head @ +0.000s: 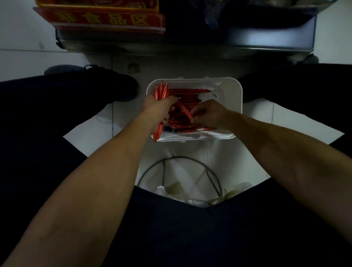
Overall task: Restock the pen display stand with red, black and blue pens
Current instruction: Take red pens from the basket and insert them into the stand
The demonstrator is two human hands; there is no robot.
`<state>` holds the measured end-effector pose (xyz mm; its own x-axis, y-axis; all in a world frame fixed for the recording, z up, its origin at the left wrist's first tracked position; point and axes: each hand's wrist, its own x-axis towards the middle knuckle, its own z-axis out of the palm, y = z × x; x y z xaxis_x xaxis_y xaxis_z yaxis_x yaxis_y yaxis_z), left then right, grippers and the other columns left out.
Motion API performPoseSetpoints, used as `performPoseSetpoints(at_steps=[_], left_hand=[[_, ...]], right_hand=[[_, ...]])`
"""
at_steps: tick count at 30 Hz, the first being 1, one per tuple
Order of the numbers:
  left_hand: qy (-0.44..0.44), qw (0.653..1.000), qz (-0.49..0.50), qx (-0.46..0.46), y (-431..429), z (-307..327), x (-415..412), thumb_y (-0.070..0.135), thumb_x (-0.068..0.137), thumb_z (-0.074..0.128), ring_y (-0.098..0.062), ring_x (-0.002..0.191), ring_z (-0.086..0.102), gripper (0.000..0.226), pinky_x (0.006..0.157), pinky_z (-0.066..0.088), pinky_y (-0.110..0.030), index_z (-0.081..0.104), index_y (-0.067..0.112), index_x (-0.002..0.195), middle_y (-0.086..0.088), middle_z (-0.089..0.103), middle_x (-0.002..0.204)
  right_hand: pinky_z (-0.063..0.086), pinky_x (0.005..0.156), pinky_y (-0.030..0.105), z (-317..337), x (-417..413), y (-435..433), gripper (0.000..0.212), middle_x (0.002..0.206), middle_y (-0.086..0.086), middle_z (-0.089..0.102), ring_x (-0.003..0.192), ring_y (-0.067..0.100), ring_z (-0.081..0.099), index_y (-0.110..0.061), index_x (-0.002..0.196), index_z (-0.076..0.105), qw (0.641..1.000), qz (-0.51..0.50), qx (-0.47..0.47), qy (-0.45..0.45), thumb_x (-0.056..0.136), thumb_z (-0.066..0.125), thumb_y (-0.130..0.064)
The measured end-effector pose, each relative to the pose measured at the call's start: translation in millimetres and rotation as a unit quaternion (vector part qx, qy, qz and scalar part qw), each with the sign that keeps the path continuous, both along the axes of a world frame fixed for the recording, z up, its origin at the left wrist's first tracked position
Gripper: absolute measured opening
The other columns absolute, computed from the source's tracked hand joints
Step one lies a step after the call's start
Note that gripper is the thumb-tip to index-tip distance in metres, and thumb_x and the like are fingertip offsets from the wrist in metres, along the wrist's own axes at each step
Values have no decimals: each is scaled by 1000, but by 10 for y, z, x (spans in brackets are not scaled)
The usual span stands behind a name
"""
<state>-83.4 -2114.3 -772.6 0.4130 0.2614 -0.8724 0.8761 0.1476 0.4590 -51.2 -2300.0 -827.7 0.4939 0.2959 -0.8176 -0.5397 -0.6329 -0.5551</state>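
A white plastic basket (232,91) sits on the floor between my legs, filled with several red pens (189,93). My left hand (158,110) grips a bundle of red pens (161,91) that stick out above and below the fist, at the basket's left side. My right hand (210,113) reaches into the basket and pinches one red pen (183,108) lying slantwise on the pile. A bit of blue shows under the red pens near the front wall. The pen display stand is not clearly in view.
A dark shelf unit (270,36) stands ahead, with a red and yellow carton (104,19) on its lower left. A wire bin with a white bag (189,177) lies just below the basket. My dark trousers and shoe (115,83) flank the basket.
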Motion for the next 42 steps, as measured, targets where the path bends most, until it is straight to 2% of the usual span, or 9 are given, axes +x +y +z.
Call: performPoseSetpoints(at_steps=[4,6,8,12,16,19,23,31,42], left_hand=[[-31,999,-11,29,-79,44,10,32,78,82,-11,44,46,51,37,36,-21,53,17,116,-5,57,69],[-51,998,-9,47,-111,64,3,39,71,87,-15,63,60,67,51,51,-26,52,20,125,-4,66,87],[-66,996,-4,56,-137,89,8,38,71,88,-20,77,67,64,65,58,-33,54,21,123,-4,69,96],[-90,993,4,75,-172,94,29,27,77,84,-17,72,64,36,62,53,-28,60,23,104,1,67,85],[-71,995,41,61,-121,87,30,22,84,74,-18,78,68,22,73,55,-27,67,15,104,-2,68,82],[-59,997,52,21,-81,93,46,16,90,68,-17,61,65,29,59,56,-28,62,4,116,-5,66,76],[-37,994,86,-53,-34,107,28,5,97,58,-21,58,71,27,55,59,-27,50,3,123,-18,67,94],[-11,999,42,6,55,74,-31,2,94,58,-12,46,52,14,42,43,-21,56,8,81,-7,57,65],[-11,998,54,-6,84,71,-54,5,94,61,-10,46,51,4,41,43,-21,57,7,95,-5,57,68]], right_hand=[[60,76,25,237,35,-56,31,105,11,72,93,24,72,1,111,71,988,-93,96,80,80,76,4],[59,80,27,310,47,-67,35,114,13,72,100,26,72,1,119,68,979,-91,140,120,84,73,1],[58,85,30,343,55,-72,36,117,13,71,105,26,71,1,123,66,967,-80,174,168,87,69,1],[54,98,39,342,52,-59,39,120,15,70,114,30,67,-4,122,67,951,-61,217,211,84,72,-5],[56,94,40,169,53,-50,24,101,8,72,94,23,70,-7,104,71,992,-102,68,14,82,72,4],[51,99,35,4,107,-156,22,110,4,69,106,24,66,-14,107,71,977,90,-130,-144,85,70,-9],[52,99,38,-120,92,-113,25,118,7,67,109,27,64,-17,117,67,968,150,-179,-93,91,63,-16],[46,102,40,-230,45,98,40,127,19,62,119,35,57,-5,129,61,955,207,-183,-105,89,59,-10],[51,102,39,-216,9,116,20,117,15,69,110,30,65,-3,106,71,986,-47,-143,-67,86,72,-8]])
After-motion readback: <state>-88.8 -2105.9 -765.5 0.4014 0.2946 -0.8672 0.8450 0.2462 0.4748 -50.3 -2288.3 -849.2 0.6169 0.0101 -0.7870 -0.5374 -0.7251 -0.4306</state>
